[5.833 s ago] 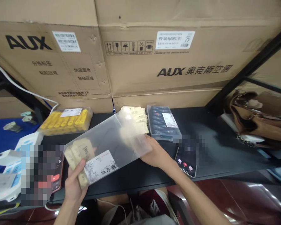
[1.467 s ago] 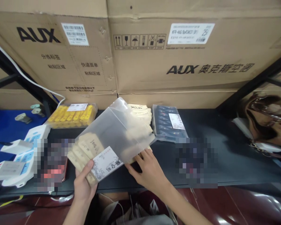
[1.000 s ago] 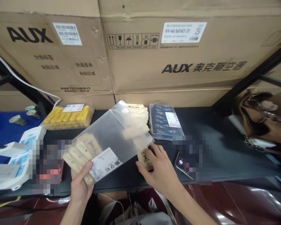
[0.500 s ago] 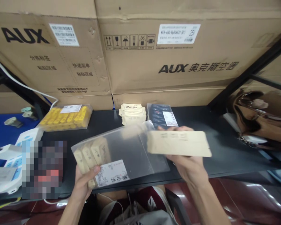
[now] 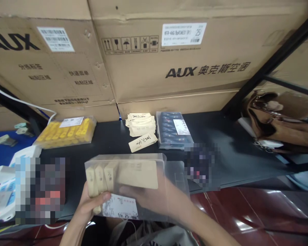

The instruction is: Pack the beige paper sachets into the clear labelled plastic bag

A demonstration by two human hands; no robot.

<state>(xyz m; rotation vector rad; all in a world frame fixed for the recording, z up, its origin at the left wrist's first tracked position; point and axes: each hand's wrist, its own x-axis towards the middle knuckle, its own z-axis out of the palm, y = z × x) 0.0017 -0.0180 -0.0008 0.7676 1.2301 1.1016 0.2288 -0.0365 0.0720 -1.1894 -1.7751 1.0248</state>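
Observation:
My left hand [image 5: 92,201] grips the lower left of a frosted plastic bag [image 5: 141,164] with a white printed label [image 5: 120,206]. Several narrow tan paper packets [image 5: 99,179] stand inside the bag near that hand. My right hand [image 5: 150,198] shows dimly through the film and holds a flat tan packet [image 5: 138,174] against the others, inside the bag. On the black table, a loose tan packet with black writing [image 5: 143,142] lies just in front of a stack of similar packets [image 5: 140,124].
A clear pack of dark items [image 5: 173,130] and a clear pack of yellow items [image 5: 66,131] stand on the black table [image 5: 215,130]. Large AUX cardboard boxes [image 5: 169,58] rise behind it. A brown handbag [image 5: 274,124] is at right; white devices sit at left.
My right hand has carried the flat tan packet from the table edge into the bag. The bag has turned level, and a loose packet now lies before the stack.

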